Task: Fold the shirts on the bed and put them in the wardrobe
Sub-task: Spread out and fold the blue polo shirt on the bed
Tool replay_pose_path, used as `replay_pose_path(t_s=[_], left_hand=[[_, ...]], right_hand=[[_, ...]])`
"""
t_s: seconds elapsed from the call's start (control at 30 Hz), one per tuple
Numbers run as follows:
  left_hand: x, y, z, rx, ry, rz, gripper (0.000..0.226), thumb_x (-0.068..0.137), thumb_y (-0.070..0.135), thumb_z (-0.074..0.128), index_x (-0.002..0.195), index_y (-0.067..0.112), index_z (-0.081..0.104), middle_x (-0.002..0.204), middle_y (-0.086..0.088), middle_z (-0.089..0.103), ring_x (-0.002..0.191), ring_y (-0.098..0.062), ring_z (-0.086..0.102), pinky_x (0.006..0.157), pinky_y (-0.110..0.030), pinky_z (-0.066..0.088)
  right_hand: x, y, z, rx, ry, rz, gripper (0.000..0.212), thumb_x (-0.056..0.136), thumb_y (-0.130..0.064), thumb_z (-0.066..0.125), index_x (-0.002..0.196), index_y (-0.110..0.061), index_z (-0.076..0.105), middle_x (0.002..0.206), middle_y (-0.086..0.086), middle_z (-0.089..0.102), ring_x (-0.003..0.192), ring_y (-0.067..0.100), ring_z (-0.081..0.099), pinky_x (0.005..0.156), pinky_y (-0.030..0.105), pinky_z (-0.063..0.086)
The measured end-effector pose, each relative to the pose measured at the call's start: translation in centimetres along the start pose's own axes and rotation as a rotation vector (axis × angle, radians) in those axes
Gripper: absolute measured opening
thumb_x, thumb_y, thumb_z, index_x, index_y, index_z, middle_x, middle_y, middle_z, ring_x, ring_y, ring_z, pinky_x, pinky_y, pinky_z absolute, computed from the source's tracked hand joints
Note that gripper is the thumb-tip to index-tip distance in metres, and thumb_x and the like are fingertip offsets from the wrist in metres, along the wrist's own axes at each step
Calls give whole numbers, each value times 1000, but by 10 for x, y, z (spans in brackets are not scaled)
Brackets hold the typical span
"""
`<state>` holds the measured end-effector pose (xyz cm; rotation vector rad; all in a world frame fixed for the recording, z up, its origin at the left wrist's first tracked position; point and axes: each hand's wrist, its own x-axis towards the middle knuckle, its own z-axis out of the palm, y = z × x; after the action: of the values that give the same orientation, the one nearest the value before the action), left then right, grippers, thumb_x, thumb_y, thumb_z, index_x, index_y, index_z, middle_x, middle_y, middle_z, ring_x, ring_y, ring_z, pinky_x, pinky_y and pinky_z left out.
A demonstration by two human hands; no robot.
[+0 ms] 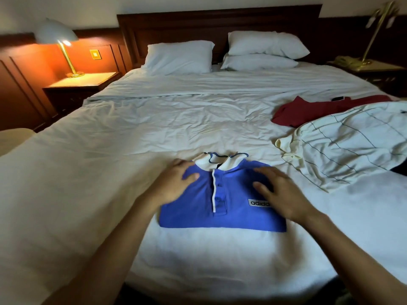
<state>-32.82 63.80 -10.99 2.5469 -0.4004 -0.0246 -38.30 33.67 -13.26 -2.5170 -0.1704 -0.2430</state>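
Shirts, three in all, lie on a wide bed (154, 128) made up in white, creased cotton sheets. The bed's left half and middle are bare sheet, with open room running up to the pillows. Its near and left edges drop into shadow.

A dark wooden headboard (220, 20) with a panelled face stands along the far wall. A cream shirt (352, 146), crossed by thin dark grid lines, sprawls unfolded and rumpled at the bed's right edge, with one short sleeve flopped toward the centre. Three plump white pillows (178, 56) lean against the headboard, one on the left and two stacked on the right. A dark red shirt (312, 111) lies crumpled just beyond the cream shirt, partly under it.

A blue polo shirt (198, 208) sits centred near the foot of the bed, folded into a neat rectangle with straight sides. Its cream collar faces the pillows. A white-trimmed button placket runs up the middle, and a small black logo patch is on the chest. A strip of bare sheet separates it from the cream shirt.

A dark wooden nightstand (83, 84) stands at the bed's left. The left hand (174, 181) lies flat with relaxed fingers on the polo's left shoulder. The right hand (279, 194) lies flat on its right side, partly covering the patch. Neither hand grips the cloth.

A lit lamp (57, 34) with a pale domed shade and brass stem stands on the nightstand. A small dark flat object (337, 98) rests on the red shirt.
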Motion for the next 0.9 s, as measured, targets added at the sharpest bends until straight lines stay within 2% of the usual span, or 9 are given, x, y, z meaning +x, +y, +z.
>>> replay_pose_path(t_s=[0.1, 0.17, 0.23, 0.33, 0.4, 0.5, 0.57, 0.73, 0.9], left_hand=[[9, 3, 46, 153, -140, -31, 67, 103, 58, 26, 159, 22, 21, 168, 5, 11, 154, -11, 9, 122, -32, 6], [6, -11, 60, 282, -167, -26, 102, 79, 83, -14, 161, 26, 7, 168, 9, -4, 154, -9, -3, 124, -36, -1], [6, -24, 63, 315, -156, -12, 124, 57, 88, -32, 161, 28, 1, 167, 10, -10, 154, -8, -8, 125, -38, -3], [13, -32, 57, 264, -178, -19, 94, 84, 80, -4, 161, 27, 6, 167, 9, -3, 154, -9, -4, 126, -37, 1], [24, -38, 52, 182, -87, -9, 61, 104, 53, 33, 157, 22, 30, 164, 5, 25, 151, -16, 22, 122, -33, 18], [53, -38, 38, 84, 92, 66, 35, 100, 22, 57, 135, 19, 55, 129, -2, 50, 108, -20, 55, 99, -34, 42], [77, -27, 28, -19, 32, 90, 37, 100, 18, 59, 136, 22, 54, 119, -1, 53, 90, -12, 55, 87, -28, 42], [121, 3, 16, 12, -297, -42, 41, 104, 47, 43, 144, 37, 49, 136, -4, 60, 122, -27, 57, 96, -34, 47], [127, -4, 16, -56, -338, -234, 45, 100, 60, 40, 115, 22, 59, 83, -7, 51, 65, -21, 51, 60, -30, 50]], right_hand=[[14, -10, 42, -107, -175, 64, 64, 101, -52, 37, 157, -24, 22, 165, 1, 14, 152, 17, 8, 123, 36, 8], [13, -7, 55, -255, -224, 112, 70, 100, -59, 25, 158, -26, 5, 166, 0, -4, 153, 16, -6, 122, 37, -2], [9, -2, 55, -296, -218, 139, 74, 99, -63, 23, 158, -26, 2, 166, 1, -6, 152, 15, -7, 122, 35, -2], [9, 3, 42, -347, -192, 133, 68, 99, -60, 32, 155, -22, 28, 162, 3, 25, 149, 19, 25, 118, 36, 22], [21, 3, 26, -337, -80, 117, 42, 98, -48, 44, 130, -24, 59, 133, 3, 62, 122, 24, 57, 95, 37, 43], [57, 0, 8, -136, 9, 163, 28, 93, -27, 53, 120, -24, 62, 94, 3, 71, 100, 28, 64, 81, 35, 48], [85, -7, 5, 28, -72, 199, 39, 93, -28, 53, 132, -28, 53, 77, 0, 70, 93, 25, 66, 82, 33, 48], [129, -30, 11, 66, -353, 311, 42, 102, -41, 39, 124, -14, 61, 53, -2, 61, 62, 22, 64, 62, 25, 42], [139, -36, 11, 23, -367, 388, 51, 100, -53, 32, 103, -12, 63, 70, 9, 68, 51, 24, 61, 46, 25, 37]])
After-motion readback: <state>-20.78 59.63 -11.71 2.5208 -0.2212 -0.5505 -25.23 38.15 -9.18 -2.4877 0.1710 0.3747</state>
